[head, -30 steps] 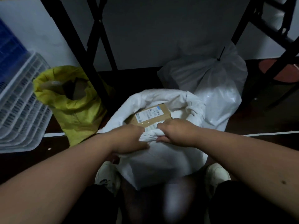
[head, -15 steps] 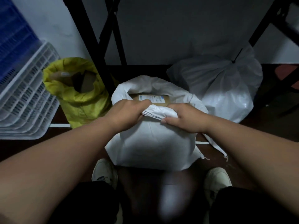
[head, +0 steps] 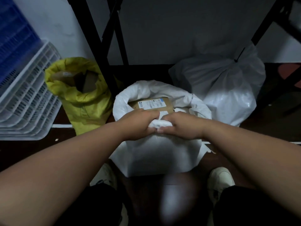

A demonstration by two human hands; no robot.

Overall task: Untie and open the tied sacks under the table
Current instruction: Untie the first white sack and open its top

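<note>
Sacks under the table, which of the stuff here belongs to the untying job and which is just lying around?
Job:
- open white sack, rim gripped by left hand and right hand
- tied white sack
- open yellow sack

Lying about:
- white plastic crates
- blue crate
- labelled cardboard box inside the open white sack

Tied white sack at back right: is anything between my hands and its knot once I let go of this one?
Nothing visible blocks it. The tied white sack stands just behind and right of the open white sack that both the left hand and right hand grip; its black tie is exposed on top.
</note>
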